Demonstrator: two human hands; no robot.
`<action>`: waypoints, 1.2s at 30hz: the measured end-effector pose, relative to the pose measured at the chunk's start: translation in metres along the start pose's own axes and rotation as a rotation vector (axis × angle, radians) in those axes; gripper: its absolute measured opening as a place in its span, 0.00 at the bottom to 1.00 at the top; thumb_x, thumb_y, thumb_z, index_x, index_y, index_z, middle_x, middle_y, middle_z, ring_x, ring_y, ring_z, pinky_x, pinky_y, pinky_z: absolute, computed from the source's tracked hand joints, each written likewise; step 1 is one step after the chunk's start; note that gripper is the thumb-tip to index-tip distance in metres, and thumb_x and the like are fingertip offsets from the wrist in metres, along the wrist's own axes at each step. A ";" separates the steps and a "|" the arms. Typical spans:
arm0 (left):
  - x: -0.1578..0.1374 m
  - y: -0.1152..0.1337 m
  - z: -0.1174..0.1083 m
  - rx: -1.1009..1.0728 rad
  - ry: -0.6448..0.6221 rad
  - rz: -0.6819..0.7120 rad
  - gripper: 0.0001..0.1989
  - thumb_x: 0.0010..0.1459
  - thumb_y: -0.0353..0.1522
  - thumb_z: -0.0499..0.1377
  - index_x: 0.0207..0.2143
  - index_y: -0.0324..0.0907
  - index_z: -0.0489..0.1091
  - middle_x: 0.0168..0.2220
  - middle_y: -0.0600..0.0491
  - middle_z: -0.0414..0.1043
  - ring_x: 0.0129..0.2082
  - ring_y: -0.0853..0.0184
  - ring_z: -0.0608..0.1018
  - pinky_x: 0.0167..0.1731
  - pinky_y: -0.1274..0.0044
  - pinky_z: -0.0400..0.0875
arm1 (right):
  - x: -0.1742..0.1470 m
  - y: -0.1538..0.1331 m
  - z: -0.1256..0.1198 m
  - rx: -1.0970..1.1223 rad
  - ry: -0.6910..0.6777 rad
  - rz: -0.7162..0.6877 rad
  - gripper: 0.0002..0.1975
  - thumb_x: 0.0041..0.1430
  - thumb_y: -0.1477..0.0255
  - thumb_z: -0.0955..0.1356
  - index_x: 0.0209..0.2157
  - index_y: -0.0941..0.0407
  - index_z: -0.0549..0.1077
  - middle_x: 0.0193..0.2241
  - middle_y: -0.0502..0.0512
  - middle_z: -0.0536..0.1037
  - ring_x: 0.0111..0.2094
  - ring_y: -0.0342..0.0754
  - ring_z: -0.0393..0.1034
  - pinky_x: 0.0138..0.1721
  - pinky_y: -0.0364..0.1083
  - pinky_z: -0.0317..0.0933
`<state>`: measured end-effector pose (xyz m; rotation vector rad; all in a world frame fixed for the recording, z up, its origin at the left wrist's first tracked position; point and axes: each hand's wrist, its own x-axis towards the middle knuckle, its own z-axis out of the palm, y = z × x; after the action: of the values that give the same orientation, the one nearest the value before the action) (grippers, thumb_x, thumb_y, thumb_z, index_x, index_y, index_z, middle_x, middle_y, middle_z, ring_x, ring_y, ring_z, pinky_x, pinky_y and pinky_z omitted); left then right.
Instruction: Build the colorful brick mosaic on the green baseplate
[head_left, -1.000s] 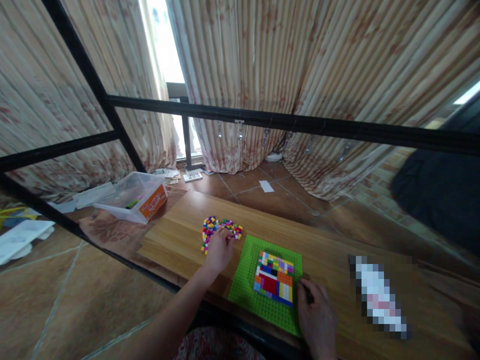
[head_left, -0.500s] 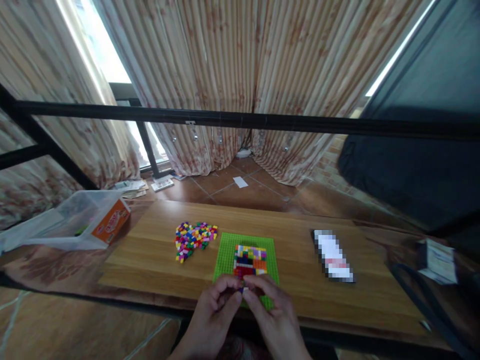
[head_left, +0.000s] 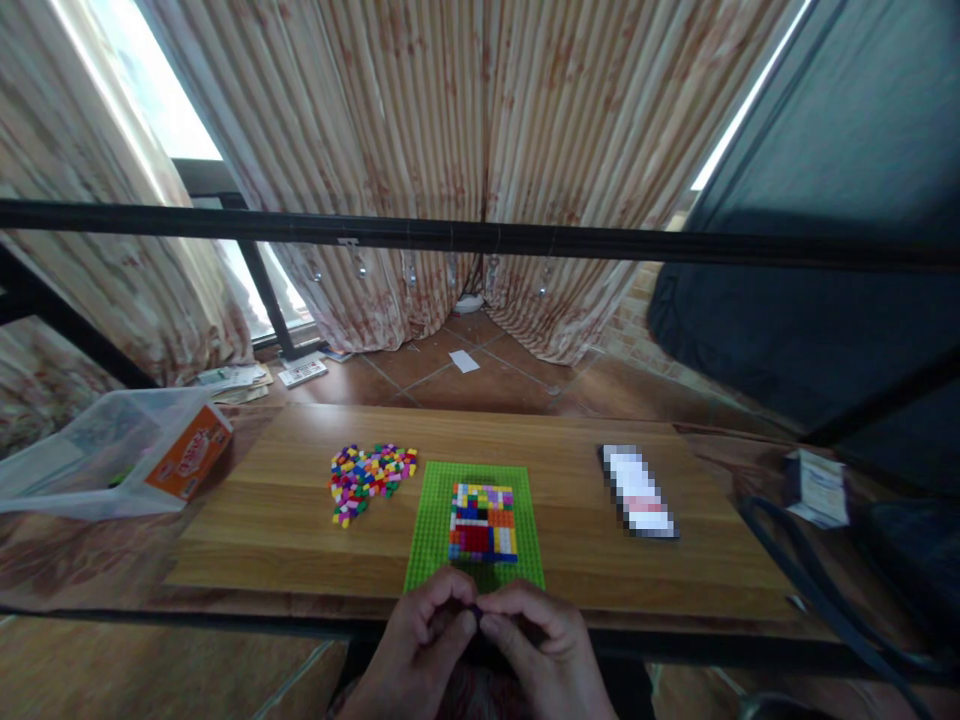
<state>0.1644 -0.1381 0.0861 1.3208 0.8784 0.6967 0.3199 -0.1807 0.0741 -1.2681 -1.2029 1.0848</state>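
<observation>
My left hand [head_left: 426, 640] and my right hand [head_left: 538, 640] meet at the near edge of the green baseplate [head_left: 435, 510], thumbs and forefingers pinched together. Between the fingertips is a small dark brick [head_left: 477, 612], purplish and mostly covered by the fingers. Just beyond my hands, a roughly square patch of coloured toy bricks [head_left: 474, 538] is fixed on the baseplate, with red, white, blue, orange and yellow parts. To the left of the plate lies a loose heap of small coloured bricks [head_left: 367, 478].
The wooden table [head_left: 262, 520] also bears a phone with a blurred screen [head_left: 639, 492] on the right. A clear plastic bin [head_left: 112, 450] with an orange label stands off the left end. A black rail [head_left: 420, 232] crosses in front of the curtains.
My hands have drawn back towards me from the brick patch, uncovering its near rows. Fingertips remain pinched together. The whole view has shifted slightly.
</observation>
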 end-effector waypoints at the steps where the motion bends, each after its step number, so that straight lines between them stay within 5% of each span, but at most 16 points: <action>1: -0.001 -0.002 0.001 -0.021 -0.005 -0.008 0.13 0.56 0.43 0.57 0.30 0.43 0.69 0.28 0.53 0.66 0.29 0.68 0.69 0.31 0.78 0.65 | -0.001 0.003 -0.001 0.028 -0.004 0.027 0.06 0.54 0.65 0.71 0.30 0.52 0.81 0.26 0.52 0.79 0.28 0.45 0.72 0.30 0.42 0.66; 7: 0.001 -0.018 -0.011 0.105 0.155 0.036 0.13 0.55 0.43 0.58 0.31 0.42 0.70 0.26 0.54 0.65 0.26 0.70 0.67 0.27 0.80 0.63 | 0.001 0.022 -0.020 0.148 0.227 0.170 0.15 0.50 0.58 0.72 0.35 0.53 0.81 0.24 0.53 0.79 0.24 0.44 0.70 0.28 0.42 0.67; 13: 0.021 -0.036 -0.068 0.468 0.406 0.139 0.11 0.55 0.40 0.56 0.31 0.42 0.70 0.27 0.53 0.71 0.29 0.67 0.73 0.30 0.78 0.69 | 0.009 0.031 -0.048 0.004 0.377 0.222 0.22 0.52 0.53 0.69 0.38 0.56 0.78 0.36 0.59 0.80 0.33 0.50 0.75 0.37 0.48 0.70; 18: 0.040 -0.052 -0.102 0.722 0.527 0.245 0.11 0.56 0.39 0.54 0.32 0.42 0.70 0.30 0.51 0.73 0.31 0.65 0.76 0.31 0.75 0.72 | 0.029 0.033 -0.049 -0.126 0.401 0.165 0.20 0.55 0.54 0.67 0.35 0.57 0.77 0.33 0.58 0.80 0.31 0.49 0.73 0.34 0.47 0.68; 24: 0.049 -0.065 -0.104 0.917 0.513 0.365 0.08 0.59 0.35 0.53 0.32 0.42 0.69 0.32 0.50 0.73 0.33 0.65 0.76 0.35 0.74 0.71 | 0.061 0.053 -0.041 -0.157 0.464 0.013 0.14 0.54 0.59 0.69 0.33 0.55 0.80 0.36 0.57 0.79 0.40 0.51 0.73 0.43 0.49 0.66; 31: 0.048 -0.070 -0.100 0.964 0.518 0.370 0.07 0.61 0.34 0.52 0.33 0.42 0.67 0.35 0.50 0.73 0.36 0.65 0.76 0.38 0.73 0.71 | 0.080 0.066 -0.030 -0.028 0.452 0.076 0.13 0.53 0.61 0.69 0.33 0.55 0.80 0.35 0.56 0.81 0.38 0.50 0.74 0.44 0.50 0.66; 36: 0.048 -0.072 -0.098 0.979 0.540 0.367 0.06 0.61 0.34 0.52 0.34 0.42 0.67 0.37 0.49 0.72 0.38 0.64 0.75 0.39 0.73 0.71 | 0.083 0.066 -0.026 -0.149 0.464 0.054 0.13 0.53 0.61 0.68 0.33 0.55 0.80 0.34 0.56 0.81 0.36 0.50 0.74 0.41 0.50 0.66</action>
<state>0.1014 -0.0562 0.0057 2.2545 1.5412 0.9838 0.3571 -0.0985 0.0134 -1.5698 -0.9092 0.6916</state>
